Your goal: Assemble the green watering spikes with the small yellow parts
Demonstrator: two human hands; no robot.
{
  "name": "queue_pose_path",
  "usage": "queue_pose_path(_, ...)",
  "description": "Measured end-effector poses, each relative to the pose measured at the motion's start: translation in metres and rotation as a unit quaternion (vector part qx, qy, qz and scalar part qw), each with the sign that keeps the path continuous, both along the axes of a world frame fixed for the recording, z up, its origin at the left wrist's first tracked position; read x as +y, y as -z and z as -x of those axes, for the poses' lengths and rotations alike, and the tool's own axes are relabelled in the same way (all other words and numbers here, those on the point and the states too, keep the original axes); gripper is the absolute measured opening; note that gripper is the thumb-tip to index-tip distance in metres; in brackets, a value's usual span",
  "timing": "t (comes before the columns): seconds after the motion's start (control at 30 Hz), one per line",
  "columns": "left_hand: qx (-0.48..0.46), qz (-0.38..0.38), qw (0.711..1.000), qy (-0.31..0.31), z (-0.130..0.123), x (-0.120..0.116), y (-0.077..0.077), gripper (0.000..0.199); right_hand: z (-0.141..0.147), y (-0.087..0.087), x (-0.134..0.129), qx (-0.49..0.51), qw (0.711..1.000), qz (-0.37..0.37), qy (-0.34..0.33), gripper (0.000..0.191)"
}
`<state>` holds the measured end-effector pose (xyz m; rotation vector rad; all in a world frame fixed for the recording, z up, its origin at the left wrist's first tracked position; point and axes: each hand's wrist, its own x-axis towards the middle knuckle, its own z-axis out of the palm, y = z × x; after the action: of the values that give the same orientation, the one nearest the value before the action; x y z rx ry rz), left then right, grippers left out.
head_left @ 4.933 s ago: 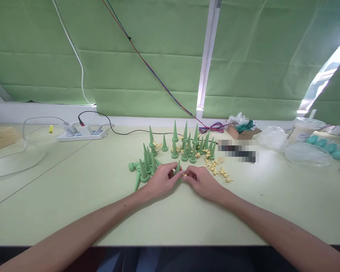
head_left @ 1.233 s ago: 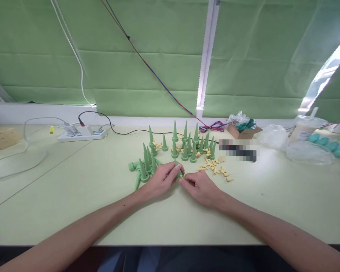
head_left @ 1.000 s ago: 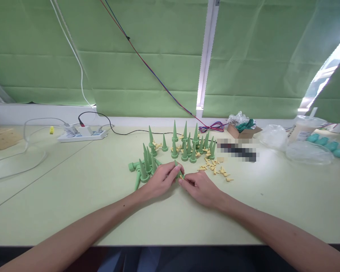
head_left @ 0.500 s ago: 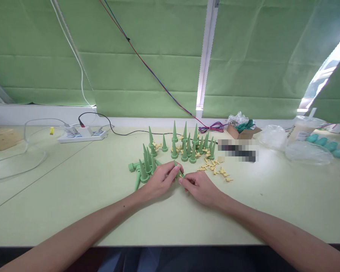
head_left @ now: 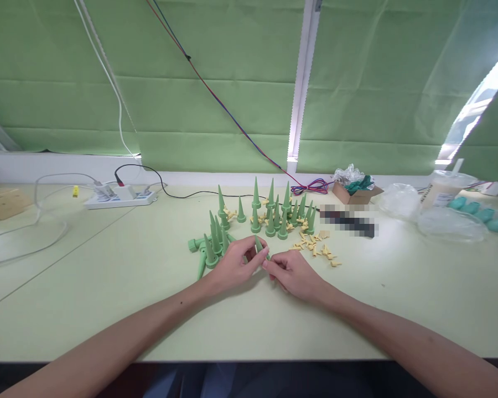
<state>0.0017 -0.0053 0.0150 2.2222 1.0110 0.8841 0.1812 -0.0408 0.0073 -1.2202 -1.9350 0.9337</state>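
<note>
A green plastic watering spike (head_left: 259, 244) is tilted between my two hands, its tip pointing up and to the left. My left hand (head_left: 239, 258) grips it with thumb and fingers. Thumb and bent fingers of my right hand (head_left: 292, 272) close at the spike's lower end; any small part pinched there is hidden. Left of my left hand, several like spikes (head_left: 211, 257) stand or lie close together. Behind both hands is a group of upright spikes (head_left: 269, 225) with small yellow parts among them. Loose yellow valve-like pieces (head_left: 313, 243) are scattered beyond my right hand.
A white power strip (head_left: 120, 198) with plugs and cables lies at the back left. At the back right are a small cardboard box (head_left: 354, 194), clear plastic bags (head_left: 452, 224), a drink cup (head_left: 440, 190) and teal rounded objects (head_left: 485, 214). A blurred dark object (head_left: 357, 224) lies behind the yellow pieces.
The spike has turned slightly in my fingers. A yellow bit that showed by my right thumb is now hidden. Both hands have hardly moved.
</note>
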Motion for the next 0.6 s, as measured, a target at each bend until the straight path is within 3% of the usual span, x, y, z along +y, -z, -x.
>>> queue_pose_path(0.4,0.003,0.031,0.999,0.007,-0.0031,-0.0027,-0.0025,0.026,0.0009,0.0038,0.0025,-0.004,1.0,-0.002,0.005,0.042)
queue_pose_path(0.6,-0.002,0.032,0.999,0.008,-0.0028,-0.0012,-0.001,0.025,0.0006,0.0062,0.0035,-0.023,0.999,-0.044,0.013,0.044)
